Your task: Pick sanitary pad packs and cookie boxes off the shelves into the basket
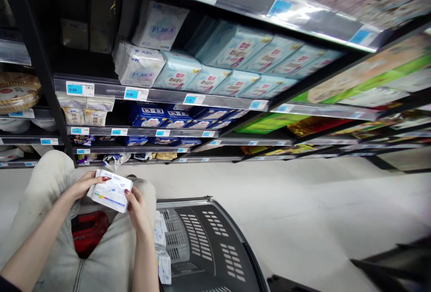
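Observation:
A white pack of sanitary pads [111, 189], printed with blue text and a coloured stripe, is held above my lap. My left hand [83, 185] grips its left end, thumb on top. At the right edge, my right hand [137, 206] closes on it with the thumb across the front. To the right of my knee stands a dark grey shopping basket [232, 238]. Similar white packs [164, 267] lie along its left side, partly hidden by my leg and arm.
Ahead runs a shelf unit with price-tag rails [168, 96]. White packs [139, 65], light-blue packs [178, 70] and dark-blue packs [148, 115] sit on its levels. Between my knees is a red object [89, 231]. Pale floor [286, 202] stretches right.

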`<act>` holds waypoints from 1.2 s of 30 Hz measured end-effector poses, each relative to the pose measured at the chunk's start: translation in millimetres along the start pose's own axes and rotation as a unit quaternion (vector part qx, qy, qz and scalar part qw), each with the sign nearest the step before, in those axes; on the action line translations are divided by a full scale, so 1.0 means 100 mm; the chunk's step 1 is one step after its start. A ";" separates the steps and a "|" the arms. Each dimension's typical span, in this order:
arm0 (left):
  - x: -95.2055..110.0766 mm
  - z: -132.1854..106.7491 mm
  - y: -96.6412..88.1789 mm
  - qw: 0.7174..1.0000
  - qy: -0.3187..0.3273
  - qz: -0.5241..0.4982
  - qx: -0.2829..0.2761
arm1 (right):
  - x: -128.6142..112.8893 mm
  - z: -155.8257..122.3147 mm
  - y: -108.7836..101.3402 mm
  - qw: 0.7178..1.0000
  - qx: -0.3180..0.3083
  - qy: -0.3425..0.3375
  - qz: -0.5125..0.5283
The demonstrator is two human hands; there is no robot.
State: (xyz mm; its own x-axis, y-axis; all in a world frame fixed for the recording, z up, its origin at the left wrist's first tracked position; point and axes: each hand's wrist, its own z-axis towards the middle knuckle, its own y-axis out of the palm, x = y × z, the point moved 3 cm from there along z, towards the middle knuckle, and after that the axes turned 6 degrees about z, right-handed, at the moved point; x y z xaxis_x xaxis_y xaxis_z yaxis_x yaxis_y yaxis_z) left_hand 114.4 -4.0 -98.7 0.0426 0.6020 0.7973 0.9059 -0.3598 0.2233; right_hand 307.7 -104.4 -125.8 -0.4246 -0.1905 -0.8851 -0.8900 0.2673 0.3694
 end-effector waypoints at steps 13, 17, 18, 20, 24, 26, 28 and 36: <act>0.00 0.01 0.00 1.000 0.006 -0.008 -0.001 | 0.02 0.01 -0.03 0.998 0.038 -0.047 0.001; -0.05 -0.01 -0.06 0.992 -0.056 -0.031 -0.113 | -0.07 -0.04 -0.05 0.987 0.057 -0.148 -0.021; -0.06 -0.02 -0.06 0.985 -0.074 -0.036 -0.154 | -0.12 -0.07 -0.04 0.981 0.049 -0.182 -0.035; -0.07 -0.05 -0.06 0.972 -0.091 -0.043 -0.214 | -0.20 -0.12 -0.01 0.972 0.021 -0.228 -0.059; -0.05 -0.09 -0.03 0.965 -0.067 -0.049 -0.250 | -0.29 -0.19 0.06 0.972 -0.042 -0.221 -0.067; -0.04 -0.09 -0.02 0.965 -0.045 -0.042 -0.253 | -0.30 -0.21 0.07 0.973 -0.064 -0.213 -0.067; -0.04 -0.08 -0.03 0.967 -0.031 -0.033 -0.252 | -0.31 -0.22 0.08 0.973 -0.074 -0.207 -0.073; -0.04 -0.03 -0.05 0.990 0.024 -0.042 -0.135 | -0.33 -0.21 0.01 0.969 -0.069 -0.198 -0.132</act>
State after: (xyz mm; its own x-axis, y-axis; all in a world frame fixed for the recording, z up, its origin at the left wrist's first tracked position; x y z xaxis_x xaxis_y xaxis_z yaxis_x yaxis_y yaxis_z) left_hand 108.6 -7.4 -101.2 -0.0530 0.6057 0.7939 0.7592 -0.4920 0.4260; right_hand 317.1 -117.9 -90.1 -0.1065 0.1500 -0.9829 -0.9843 0.1239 0.1256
